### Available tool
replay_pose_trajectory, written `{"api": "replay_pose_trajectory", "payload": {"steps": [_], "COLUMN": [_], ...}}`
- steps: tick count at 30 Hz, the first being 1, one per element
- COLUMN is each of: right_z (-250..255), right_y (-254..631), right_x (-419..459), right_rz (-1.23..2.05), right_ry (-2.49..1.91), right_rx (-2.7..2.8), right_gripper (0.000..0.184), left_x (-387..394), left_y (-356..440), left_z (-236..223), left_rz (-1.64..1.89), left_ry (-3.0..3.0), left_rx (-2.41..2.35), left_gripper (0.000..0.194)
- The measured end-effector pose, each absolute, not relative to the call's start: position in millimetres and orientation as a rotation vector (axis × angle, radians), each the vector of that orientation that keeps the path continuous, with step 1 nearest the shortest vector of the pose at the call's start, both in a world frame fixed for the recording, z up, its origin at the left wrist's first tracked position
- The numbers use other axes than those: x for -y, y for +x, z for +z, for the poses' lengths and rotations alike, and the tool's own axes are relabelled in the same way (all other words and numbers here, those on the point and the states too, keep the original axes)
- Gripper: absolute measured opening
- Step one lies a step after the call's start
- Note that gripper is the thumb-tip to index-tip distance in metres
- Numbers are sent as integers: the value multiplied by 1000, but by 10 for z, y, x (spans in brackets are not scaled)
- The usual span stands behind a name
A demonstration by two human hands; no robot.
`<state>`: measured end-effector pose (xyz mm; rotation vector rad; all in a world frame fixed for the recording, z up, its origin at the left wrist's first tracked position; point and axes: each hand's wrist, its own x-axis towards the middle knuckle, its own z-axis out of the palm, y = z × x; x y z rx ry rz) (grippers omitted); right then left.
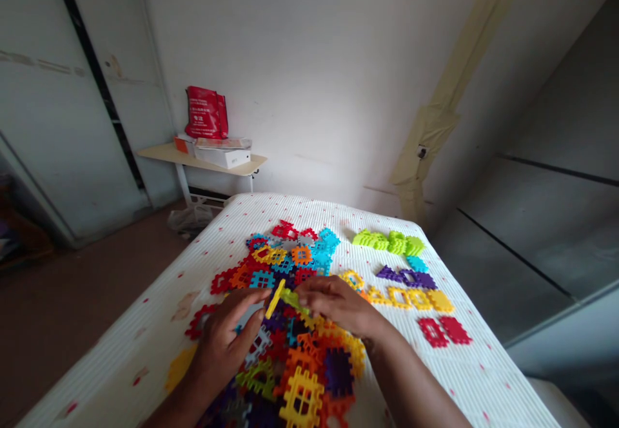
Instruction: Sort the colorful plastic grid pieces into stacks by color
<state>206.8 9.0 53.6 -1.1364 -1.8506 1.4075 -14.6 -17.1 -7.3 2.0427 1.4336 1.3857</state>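
Observation:
Above a heap of mixed interlocking plastic tiles, my left hand [226,336] pinches a yellow tile [275,299], seen nearly edge-on. My right hand [338,305] has its fingers closed on a lime-green tile [294,300], partly hidden under the fingertips. The two tiles are side by side and seem to meet; whether they are joined I cannot tell. Beneath the hands lie an orange tile [302,255], a yellow window tile [302,399], a dark purple tile [338,371] and a green triangular tile [258,378].
Right of the heap, tiles lie grouped by colour: a lime-green row [389,242], purple tiles [409,278], a yellow row [416,300] and two red tiles [454,329]. All rest on a white spotted bedspread [164,325]. Behind stands a small table [162,152] with a red bag [207,113].

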Motion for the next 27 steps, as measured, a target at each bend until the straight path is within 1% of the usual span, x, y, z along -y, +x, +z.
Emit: {"api": "replay_pose_trajectory", "payload": {"steps": [3, 7, 10, 15, 19, 23, 25, 27], "right_z": [399, 270, 244, 293, 335, 285, 243, 223], "right_y": [2049, 1957, 1947, 1970, 1904, 1791, 1757, 1747], "right_x": [-174, -239, -270, -265, -200, -143, -131, -121], "right_rz": [1712, 1869, 1840, 1722, 1864, 1956, 1907, 1747], "right_ry": [-1051, -1035, -1110, -1127, -1041, -1008, -1021, -1064], "right_rx": [1488, 1268, 1196, 1250, 1251, 1295, 1352, 1463], "right_gripper": [29, 34, 33, 36, 42, 44, 44, 44], "left_x": [194, 196, 182, 163, 175, 207, 217, 216], "left_y": [-116, -107, -114, -117, -106, -83, -73, -69], "left_z": [-54, -56, -69, -79, -69, -47, -34, -21], "left_rz": [1401, 1366, 1354, 1397, 1372, 1293, 1254, 1228], "left_ry": [2104, 2121, 2144, 2125, 1998, 1693, 1541, 1438], "left_rx": [-1422, -1461, -1464, -1448, -1439, -1366, -1289, -1251], "left_gripper": [29, 34, 34, 31, 32, 40, 44, 44]}}
